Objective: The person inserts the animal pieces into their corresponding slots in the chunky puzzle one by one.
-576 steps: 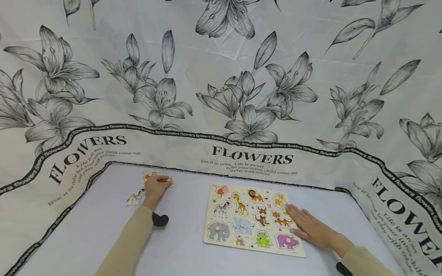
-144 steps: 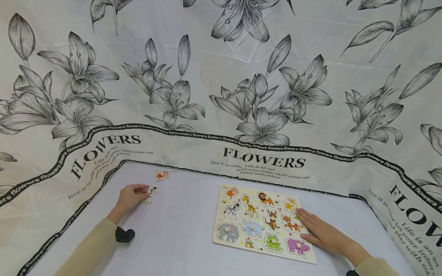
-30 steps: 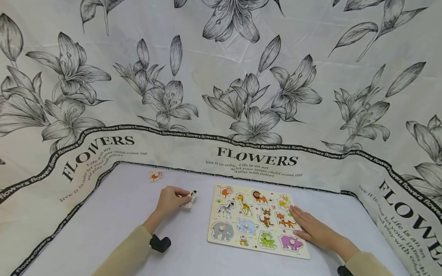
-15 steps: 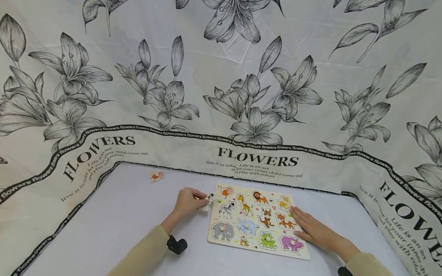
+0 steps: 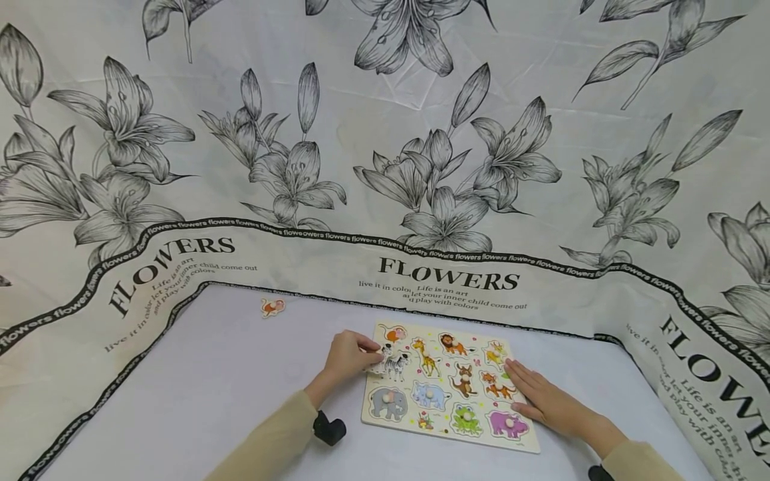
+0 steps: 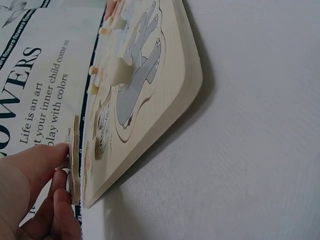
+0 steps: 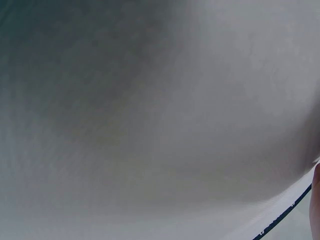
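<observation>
My left hand point(image 5: 345, 357) pinches a zebra puzzle piece point(image 5: 387, 350) between thumb and fingers, over the left part of the wooden animal board point(image 5: 514, 442). The piece overlaps the printed zebra point(image 5: 397, 369) in the head view. In the left wrist view the piece point(image 6: 76, 160) is seen edge-on, tilted up beside the board's corner. My right hand point(image 5: 547, 401) lies with straight fingers on the board's right edge. Knobbed elephant point(image 5: 388, 403), rhino point(image 5: 428, 395), frog point(image 5: 466, 419) and hippo point(image 5: 508, 423) pieces sit in the board.
A loose monkey piece point(image 5: 272, 307) lies at the back left of the white table cloth point(image 5: 198, 381). Behind the table hangs a flower-print curtain point(image 5: 445, 267). The right wrist view shows mostly blurred white cloth.
My left hand has carried the zebra piece rightward from the back left onto the board's left side. The frog piece has gone into the board since the oldest frame. The right hand stays put.
</observation>
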A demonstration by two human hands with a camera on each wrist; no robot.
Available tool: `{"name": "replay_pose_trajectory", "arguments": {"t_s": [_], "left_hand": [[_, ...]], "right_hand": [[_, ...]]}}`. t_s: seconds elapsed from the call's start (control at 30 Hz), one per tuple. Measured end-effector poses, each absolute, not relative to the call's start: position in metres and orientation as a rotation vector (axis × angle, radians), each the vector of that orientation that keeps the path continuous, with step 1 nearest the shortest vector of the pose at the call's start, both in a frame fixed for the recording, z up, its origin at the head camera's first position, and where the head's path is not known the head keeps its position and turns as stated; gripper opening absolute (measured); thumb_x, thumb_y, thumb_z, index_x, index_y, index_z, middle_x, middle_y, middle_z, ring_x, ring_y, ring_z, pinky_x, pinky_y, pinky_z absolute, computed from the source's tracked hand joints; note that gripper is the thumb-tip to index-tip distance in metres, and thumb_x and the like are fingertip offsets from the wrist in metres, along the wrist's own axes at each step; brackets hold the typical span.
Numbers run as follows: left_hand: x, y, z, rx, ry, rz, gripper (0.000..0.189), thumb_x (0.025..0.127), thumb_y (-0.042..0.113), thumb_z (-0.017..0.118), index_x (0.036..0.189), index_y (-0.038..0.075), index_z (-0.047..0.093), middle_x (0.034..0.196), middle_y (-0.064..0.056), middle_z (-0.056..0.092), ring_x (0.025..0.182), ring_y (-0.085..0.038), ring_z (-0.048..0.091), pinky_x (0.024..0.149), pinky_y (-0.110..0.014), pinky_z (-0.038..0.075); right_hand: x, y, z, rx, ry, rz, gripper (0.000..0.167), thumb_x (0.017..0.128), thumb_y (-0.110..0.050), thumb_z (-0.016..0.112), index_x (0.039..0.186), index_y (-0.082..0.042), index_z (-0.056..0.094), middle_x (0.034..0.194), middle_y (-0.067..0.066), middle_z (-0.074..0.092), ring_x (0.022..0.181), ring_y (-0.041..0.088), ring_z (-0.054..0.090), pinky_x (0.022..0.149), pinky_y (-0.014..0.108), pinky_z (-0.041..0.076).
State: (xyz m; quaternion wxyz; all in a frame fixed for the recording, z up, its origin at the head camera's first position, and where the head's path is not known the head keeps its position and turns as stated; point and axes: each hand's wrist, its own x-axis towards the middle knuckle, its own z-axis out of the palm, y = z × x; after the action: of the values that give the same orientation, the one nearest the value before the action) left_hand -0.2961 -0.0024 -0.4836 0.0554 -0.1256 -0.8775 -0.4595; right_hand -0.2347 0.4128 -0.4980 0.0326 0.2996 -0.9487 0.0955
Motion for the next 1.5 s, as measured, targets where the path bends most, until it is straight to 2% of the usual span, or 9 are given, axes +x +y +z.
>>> {"name": "replay_pose_trajectory", "arguments": {"t_s": [0.37,0.63,1.5], "left_hand": [[-0.299,0.016,-0.491,-0.36,-2.707,-1.41,0.011,0.073,0.019,0.083,0.08,0.014,0.076,0.073,0.004,0.071,0.062,-0.004,0.057,0.058,-0.018,0.047],[-0.297,0.021,-0.492,-0.413,-2.693,-1.406,0.011,0.073,0.014,0.082,0.079,0.009,0.076,0.072,0.0,0.072,0.06,-0.004,0.059,0.057,-0.019,0.049],[-0.298,0.035,-0.493,-0.401,-2.758,-1.292,0.009,0.073,0.018,0.083,0.078,0.014,0.076,0.07,0.005,0.071,0.061,-0.002,0.058,0.059,-0.02,0.046]], "right_hand": [[-0.235,0.413,-0.499,0.931,-2.903,0.289,0.067,0.098,-0.038,0.051,0.147,0.002,0.031,0.149,0.027,0.034,0.136,-0.019,-0.014,0.105,0.0,-0.009],[-0.234,0.411,-0.497,0.933,-2.894,0.324,0.067,0.097,-0.037,0.052,0.147,0.003,0.031,0.149,0.028,0.034,0.137,-0.019,-0.012,0.105,0.0,-0.008],[-0.231,0.409,-0.492,0.894,-2.954,0.373,0.068,0.098,-0.039,0.051,0.147,0.003,0.03,0.151,0.028,0.031,0.134,-0.022,-0.014,0.104,-0.002,-0.009]]}}
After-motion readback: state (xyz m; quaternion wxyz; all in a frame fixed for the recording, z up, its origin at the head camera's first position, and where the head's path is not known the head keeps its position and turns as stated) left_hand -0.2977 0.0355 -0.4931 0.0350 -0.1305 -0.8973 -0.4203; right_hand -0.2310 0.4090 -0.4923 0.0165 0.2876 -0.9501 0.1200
